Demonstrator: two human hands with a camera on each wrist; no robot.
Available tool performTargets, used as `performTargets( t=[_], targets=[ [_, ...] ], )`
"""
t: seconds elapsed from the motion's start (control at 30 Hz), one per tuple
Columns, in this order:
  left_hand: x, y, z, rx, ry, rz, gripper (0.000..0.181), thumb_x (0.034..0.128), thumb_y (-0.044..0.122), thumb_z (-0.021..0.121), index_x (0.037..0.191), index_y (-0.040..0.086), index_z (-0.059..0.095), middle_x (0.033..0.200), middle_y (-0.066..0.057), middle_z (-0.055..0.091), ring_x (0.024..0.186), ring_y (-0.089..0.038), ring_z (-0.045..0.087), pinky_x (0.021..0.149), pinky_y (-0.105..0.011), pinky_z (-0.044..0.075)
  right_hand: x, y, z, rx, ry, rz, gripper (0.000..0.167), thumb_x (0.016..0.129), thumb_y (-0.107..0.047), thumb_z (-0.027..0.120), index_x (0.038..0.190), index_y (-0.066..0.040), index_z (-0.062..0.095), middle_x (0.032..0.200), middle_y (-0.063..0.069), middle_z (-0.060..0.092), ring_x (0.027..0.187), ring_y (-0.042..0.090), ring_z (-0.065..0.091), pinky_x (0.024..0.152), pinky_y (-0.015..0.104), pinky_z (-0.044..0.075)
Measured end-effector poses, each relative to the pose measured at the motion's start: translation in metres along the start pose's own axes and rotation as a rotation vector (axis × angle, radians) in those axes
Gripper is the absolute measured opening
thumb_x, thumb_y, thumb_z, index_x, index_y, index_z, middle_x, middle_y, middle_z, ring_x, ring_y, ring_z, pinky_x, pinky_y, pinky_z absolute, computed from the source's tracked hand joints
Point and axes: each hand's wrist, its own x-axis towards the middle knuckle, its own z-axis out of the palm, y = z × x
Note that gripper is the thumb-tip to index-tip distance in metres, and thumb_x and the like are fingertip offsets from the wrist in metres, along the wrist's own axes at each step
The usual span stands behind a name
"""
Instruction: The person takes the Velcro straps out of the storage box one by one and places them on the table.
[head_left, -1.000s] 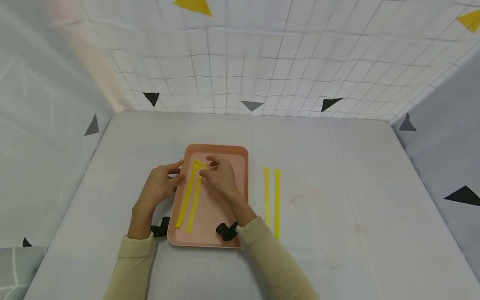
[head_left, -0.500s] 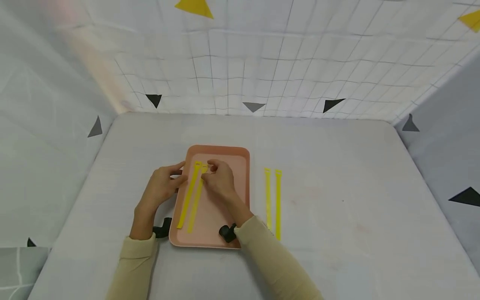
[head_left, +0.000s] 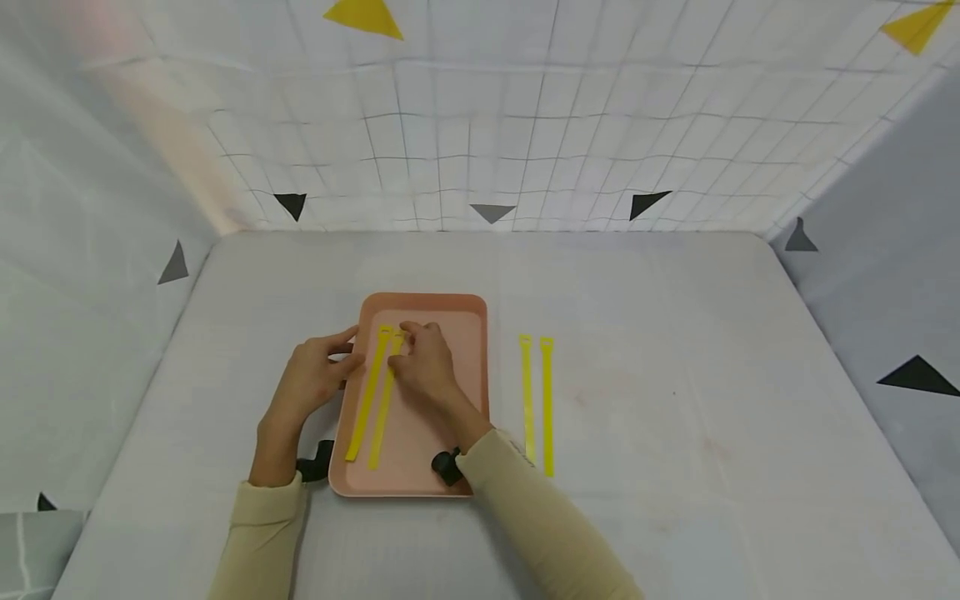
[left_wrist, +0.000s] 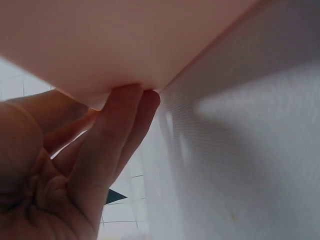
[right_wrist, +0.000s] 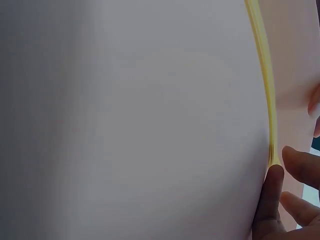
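Note:
On a pink tray [head_left: 461,375] lie two flat yellow straps with slotted ends, like hook-and-loop cable ties: a left strap [head_left: 363,412] and a right strap [head_left: 381,425]. My left hand [head_left: 306,382] grips the tray's left edge, thumb at the rim and fingers beneath the underside [left_wrist: 130,40]. At the slotted end of the right strap is my right hand [head_left: 429,362], its thumb and index finger spread apart. In the right wrist view one fingertip [right_wrist: 274,175] touches the end of a yellow strap [right_wrist: 272,110], while the others stand off it.
Right of the tray, two more yellow straps lie side by side on the white table, a nearer strap [head_left: 527,400] and a farther strap [head_left: 547,408]. A gridded white sheet [head_left: 465,142] hangs behind the table. Black wrist cameras [head_left: 447,467] sit at both cuffs.
My right hand has come slightly lower, its index fingertip closer to the right strap's slotted end. The left hand keeps its grip on the tray. The whole head view has shifted a little.

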Motion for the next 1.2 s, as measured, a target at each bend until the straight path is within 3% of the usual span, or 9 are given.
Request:
performTargets(
  t=[0.57, 0.83, 1.0, 1.2],
  targets=[
    [0.0, -0.0007, -0.0008, 0.011, -0.001, 0.012, 0.053, 0.0993, 0.012, 0.062, 0.148, 0.001, 0.043, 0.123, -0.029, 0.061, 0.09, -0.032, 0.071, 0.066, -0.034, 0.06, 0.0006, -0.0014, 0.0007, -0.054, -0.033, -0.013, 0.058, 0.088, -0.008, 0.073, 0.142, -0.001, 0.052, 0.104, 0.009, 0.049, 0.077, 0.017, 0.045, 0.065, 0.025, 0.04],
    [-0.0009, 0.0014, -0.0011, 0.026, -0.004, 0.008, 0.054, 0.0989, 0.011, 0.062, 0.148, 0.0, 0.043, 0.123, -0.029, 0.061, 0.091, -0.033, 0.071, 0.068, -0.035, 0.06, 0.0008, 0.0014, 0.0013, -0.161, -0.06, -0.073, 0.053, 0.091, -0.01, 0.071, 0.14, 0.0, 0.054, 0.122, 0.016, 0.051, 0.098, 0.023, 0.056, 0.085, 0.03, 0.05],
    [-0.0011, 0.0003, -0.001, 0.017, -0.002, 0.01, 0.053, 0.099, 0.011, 0.062, 0.147, 0.0, 0.043, 0.123, -0.029, 0.061, 0.091, -0.033, 0.071, 0.067, -0.035, 0.06, 0.0006, 0.0013, 0.0016, -0.213, -0.076, -0.079, 0.048, 0.092, -0.011, 0.069, 0.138, -0.002, 0.058, 0.123, 0.016, 0.05, 0.101, 0.023, 0.056, 0.085, 0.029, 0.05],
    [-0.0004, 0.0005, -0.0002, -0.002, 0.0, 0.014, 0.053, 0.099, 0.01, 0.062, 0.148, -0.001, 0.043, 0.123, -0.03, 0.061, 0.091, -0.034, 0.071, 0.067, -0.035, 0.06, 0.0032, -0.0014, -0.001, -0.247, -0.103, -0.067, 0.058, 0.092, -0.011, 0.069, 0.145, -0.002, 0.049, 0.128, 0.017, 0.048, 0.105, 0.024, 0.056, 0.087, 0.03, 0.05]
  ],
)
